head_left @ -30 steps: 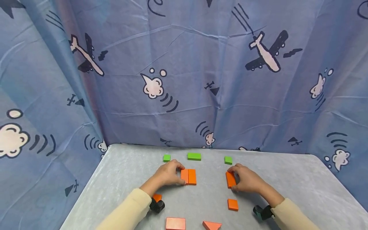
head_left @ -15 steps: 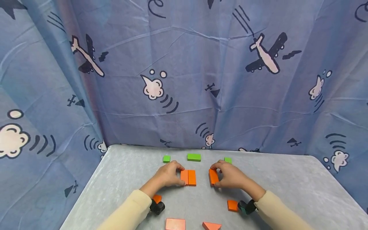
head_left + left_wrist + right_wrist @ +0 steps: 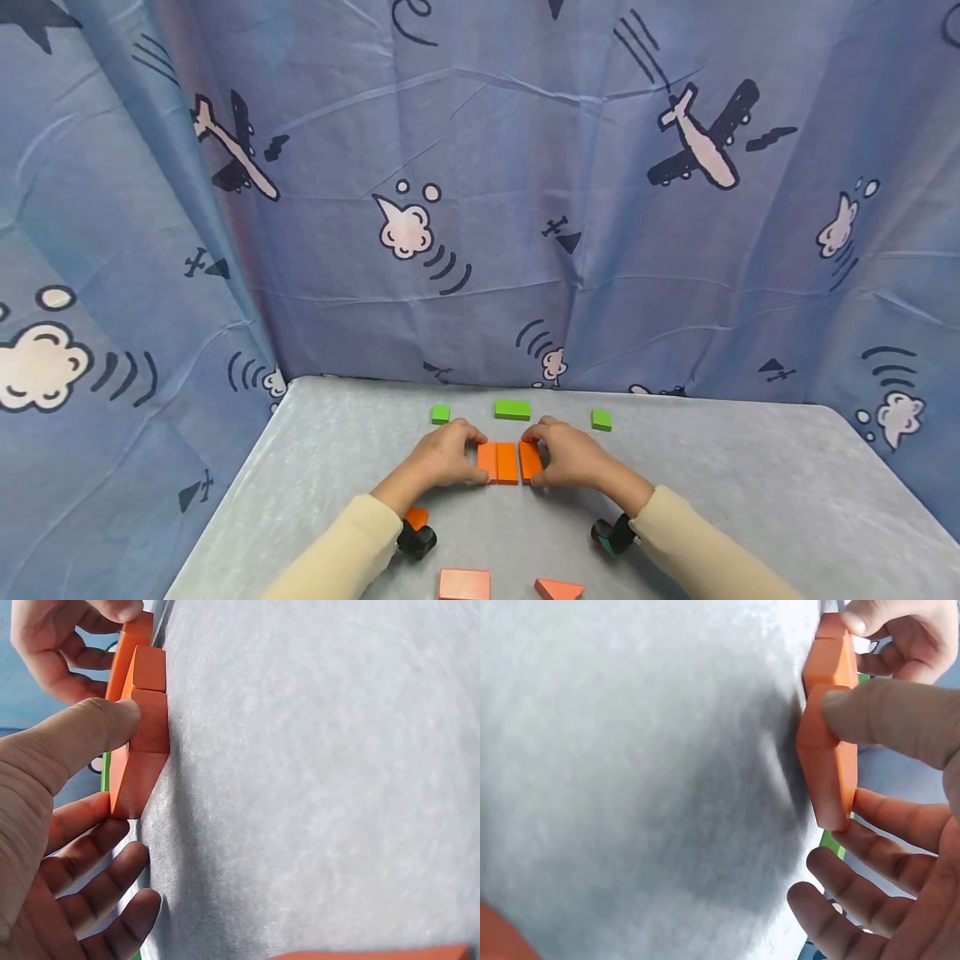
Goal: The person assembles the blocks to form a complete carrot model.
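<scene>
Two oblong orange blocks stand side by side in the head view. My left hand (image 3: 444,454) pinches the left block (image 3: 487,463) between thumb and index finger; the left wrist view shows its other fingers loosely bent below. The middle block (image 3: 507,463) touches that one. With thumb and fingertips my right hand (image 3: 568,456) holds a third orange block (image 3: 531,462), tilted slightly and separated from the middle block by a narrow gap. In the right wrist view, the thumb presses this block's near end (image 3: 821,724).
Behind the hands lie a green oblong block (image 3: 512,409) and two small green blocks, left (image 3: 440,414) and right (image 3: 602,420). Nearer are a salmon rectangular block (image 3: 465,584) and a triangular block (image 3: 559,589). My left wrist partly covers an orange piece (image 3: 416,518). A curtain (image 3: 480,208) hangs behind.
My right hand has carried its orange block leftward, from well apart to just beside the middle block. The left hand keeps its hold on the left block and stays in place.
</scene>
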Available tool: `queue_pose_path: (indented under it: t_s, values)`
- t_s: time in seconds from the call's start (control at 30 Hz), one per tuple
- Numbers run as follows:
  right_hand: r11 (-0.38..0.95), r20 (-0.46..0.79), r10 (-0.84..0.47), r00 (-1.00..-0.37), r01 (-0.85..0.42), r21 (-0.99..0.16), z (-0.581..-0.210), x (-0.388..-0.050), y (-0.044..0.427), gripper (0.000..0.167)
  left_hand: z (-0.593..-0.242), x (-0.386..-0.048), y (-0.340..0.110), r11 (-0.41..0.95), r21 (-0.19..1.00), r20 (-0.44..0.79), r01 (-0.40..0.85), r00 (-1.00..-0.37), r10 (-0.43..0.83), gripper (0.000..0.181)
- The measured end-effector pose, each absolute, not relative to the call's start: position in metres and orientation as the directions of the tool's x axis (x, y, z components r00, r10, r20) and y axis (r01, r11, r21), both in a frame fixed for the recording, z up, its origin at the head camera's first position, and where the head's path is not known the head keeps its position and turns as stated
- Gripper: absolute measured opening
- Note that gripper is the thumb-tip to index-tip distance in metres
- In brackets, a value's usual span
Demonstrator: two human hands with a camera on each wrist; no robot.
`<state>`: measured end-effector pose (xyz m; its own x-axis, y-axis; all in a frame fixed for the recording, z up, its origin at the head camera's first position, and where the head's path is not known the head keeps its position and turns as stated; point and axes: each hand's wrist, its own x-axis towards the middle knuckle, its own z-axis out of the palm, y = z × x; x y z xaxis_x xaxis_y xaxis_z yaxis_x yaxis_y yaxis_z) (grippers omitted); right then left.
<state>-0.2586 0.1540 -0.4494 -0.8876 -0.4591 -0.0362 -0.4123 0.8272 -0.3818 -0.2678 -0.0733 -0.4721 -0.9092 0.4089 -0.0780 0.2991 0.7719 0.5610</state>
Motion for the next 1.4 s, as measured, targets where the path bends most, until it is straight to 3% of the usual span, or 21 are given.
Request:
queue_pose_path:
  t_s: [0.7, 0.97, 1.4]
  values:
    - [0.829, -0.048, -0.464, -0.885, -0.414, -0.377, -0.456, -0.26, 0.151, 0.055, -0.478, -0.263, -0.073, 0.757, 0.575, -0.055, 0.31, -0.908, 0.414, 0.051]
    - [0.822, -0.028, -0.435, -0.9, -0.384, -0.42, -0.45, -0.273, 0.156, 0.042, -0.477, -0.265, -0.076, 0.732, 0.599, -0.041, 0.327, -0.899, 0.435, 0.053]
    - [0.833, 0.017, -0.351, -0.936, -0.32, -0.452, -0.447, -0.311, 0.156, 0.03, -0.473, -0.265, -0.081, 0.682, 0.686, -0.09, 0.254, -0.901, 0.425, 0.054]
